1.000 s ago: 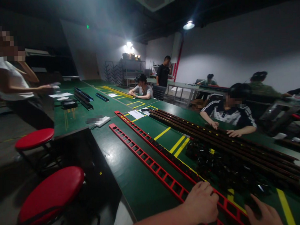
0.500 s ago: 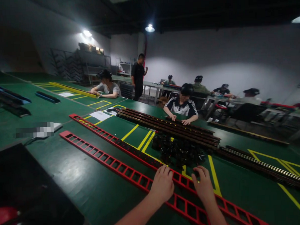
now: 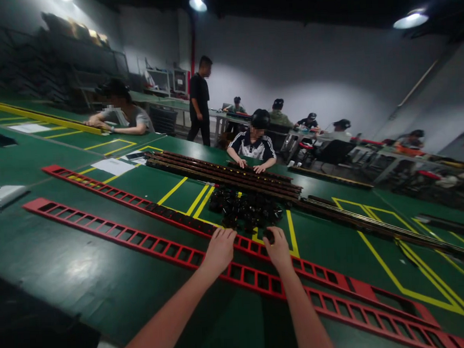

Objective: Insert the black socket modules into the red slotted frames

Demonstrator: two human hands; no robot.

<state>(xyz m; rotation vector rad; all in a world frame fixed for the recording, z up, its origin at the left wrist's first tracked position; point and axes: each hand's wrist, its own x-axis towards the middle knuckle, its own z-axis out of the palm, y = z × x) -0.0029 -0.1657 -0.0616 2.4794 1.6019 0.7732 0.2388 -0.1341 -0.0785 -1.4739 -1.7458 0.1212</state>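
Two long red ladder-like frames lie side by side on the green table, a far frame (image 3: 362, 290) and a near frame (image 3: 37, 204). Small black parts (image 3: 176, 214) fill some of the far frame's slots, left of my hands. My left hand (image 3: 221, 250) rests on the far frame with its fingers curled down together; its fingertips are hidden. Over the same frame, my right hand (image 3: 278, 250) pinches a small black part (image 3: 269, 237) between thumb and fingers. Just beyond my hands is a heap of black parts (image 3: 244, 207).
Long dark rails (image 3: 224, 177) lie past the heap, where a co-worker (image 3: 253, 142) sits with both hands on them. More rails (image 3: 372, 220) extend right. Yellow tape (image 3: 292, 233) marks the table. White paper (image 3: 112, 166) lies left. Another person (image 3: 200, 101) stands behind.
The camera view has swung right, so the table and frames sit further left. My hands stay at the far frame, the right one still with the small black part.
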